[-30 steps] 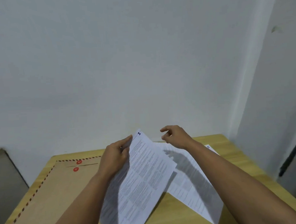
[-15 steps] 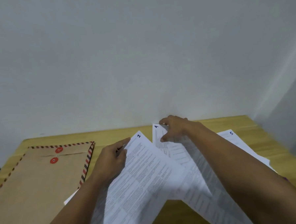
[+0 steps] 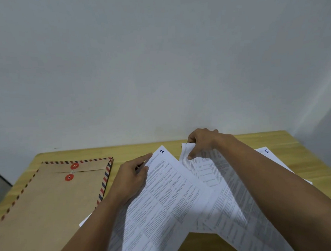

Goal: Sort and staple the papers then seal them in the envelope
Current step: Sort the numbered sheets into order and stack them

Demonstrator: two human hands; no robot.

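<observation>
A brown string-tie envelope with a striped border is laid flat at 9 o'clock on the wooden counter, its right edge just beside the left hand. A printed sheet marked 1 is grasped by the left hand at its upper left edge and is tilted toward 1 o'clock. The top corner of another printed sheet is pinched by the right hand at 12 o'clock, near the wall. A sheet marked 5 is seen at 2 o'clock, partly hidden by the right forearm. Bare counter is left along the far edge and at the right corner.
</observation>
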